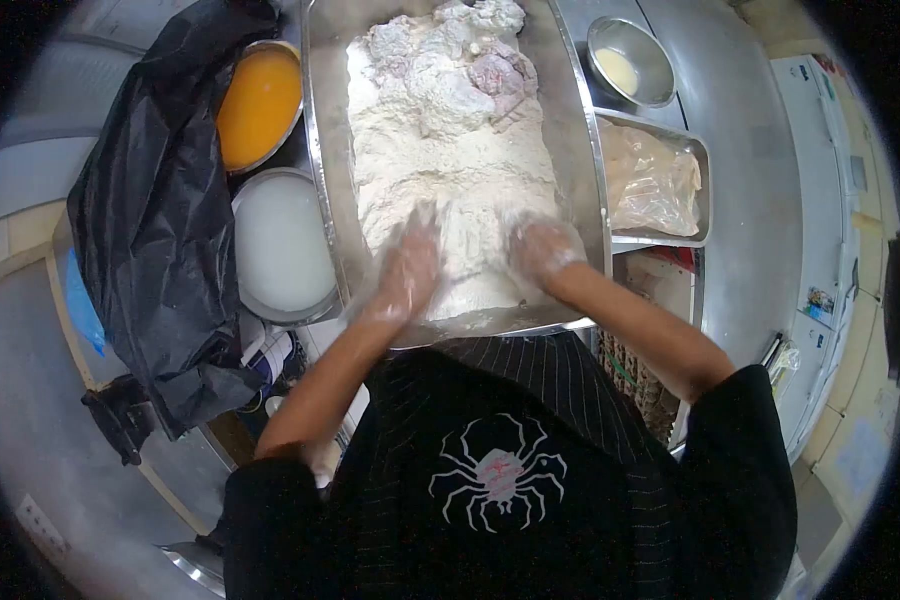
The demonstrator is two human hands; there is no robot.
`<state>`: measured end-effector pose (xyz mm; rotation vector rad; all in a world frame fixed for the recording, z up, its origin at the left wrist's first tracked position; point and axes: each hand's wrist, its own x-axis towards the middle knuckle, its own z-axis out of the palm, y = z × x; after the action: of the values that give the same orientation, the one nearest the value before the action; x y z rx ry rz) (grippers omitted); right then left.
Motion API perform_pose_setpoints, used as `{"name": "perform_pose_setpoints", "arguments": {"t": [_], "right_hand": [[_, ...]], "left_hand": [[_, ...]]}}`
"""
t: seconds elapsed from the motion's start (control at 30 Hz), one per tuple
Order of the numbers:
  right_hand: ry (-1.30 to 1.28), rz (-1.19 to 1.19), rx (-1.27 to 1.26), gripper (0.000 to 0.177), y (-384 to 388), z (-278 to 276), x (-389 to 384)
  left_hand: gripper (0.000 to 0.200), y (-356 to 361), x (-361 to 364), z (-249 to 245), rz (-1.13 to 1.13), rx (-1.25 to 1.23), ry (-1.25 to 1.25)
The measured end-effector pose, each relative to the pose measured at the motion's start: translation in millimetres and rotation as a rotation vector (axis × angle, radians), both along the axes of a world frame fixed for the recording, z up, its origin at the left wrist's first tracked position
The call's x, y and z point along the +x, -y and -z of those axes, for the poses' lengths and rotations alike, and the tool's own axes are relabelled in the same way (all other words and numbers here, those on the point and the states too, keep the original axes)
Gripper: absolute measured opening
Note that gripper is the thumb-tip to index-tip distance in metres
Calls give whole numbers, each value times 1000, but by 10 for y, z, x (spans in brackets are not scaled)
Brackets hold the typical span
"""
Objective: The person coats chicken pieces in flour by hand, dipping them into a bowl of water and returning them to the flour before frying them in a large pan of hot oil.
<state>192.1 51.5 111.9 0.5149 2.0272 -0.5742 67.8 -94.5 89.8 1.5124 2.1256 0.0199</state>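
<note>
A deep metal tray (582,150) full of white flour (460,205) lies in front of me. My left hand (410,265) is at the near left part of the flour, dusted white. Opposite it, my right hand (545,248) touches the flour near the tray's right wall. Both hands are smeared by motion and their fingers are partly lost in the flour, so I cannot see whether they grip anything. Toward the far end, flour-coated lumps of what looks like raw meat (495,75) are heaped up, one showing pinkish through the coating.
Left of the tray stand a bowl of orange liquid (260,105) and a bowl of cloudy whitish liquid (284,243), beside a black plastic bag (160,200). On the right are a small metal bowl (655,65) with pale yellow contents and a smaller tray (708,185) holding a plastic-wrapped pale mass.
</note>
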Motion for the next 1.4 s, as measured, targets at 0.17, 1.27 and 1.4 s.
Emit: {"name": "perform_pose_setpoints", "arguments": {"t": [0.17, 1.27, 1.4], "right_hand": [[-251, -219, 386, 45, 422, 443, 484], [-458, -83, 449, 45, 352, -70, 476], [-176, 83, 486, 57, 216, 817, 97]], "left_hand": [[62, 117, -98, 641, 104, -181, -51], [23, 235, -276, 327, 293, 24, -88], [22, 26, -113, 857, 86, 26, -132]]}}
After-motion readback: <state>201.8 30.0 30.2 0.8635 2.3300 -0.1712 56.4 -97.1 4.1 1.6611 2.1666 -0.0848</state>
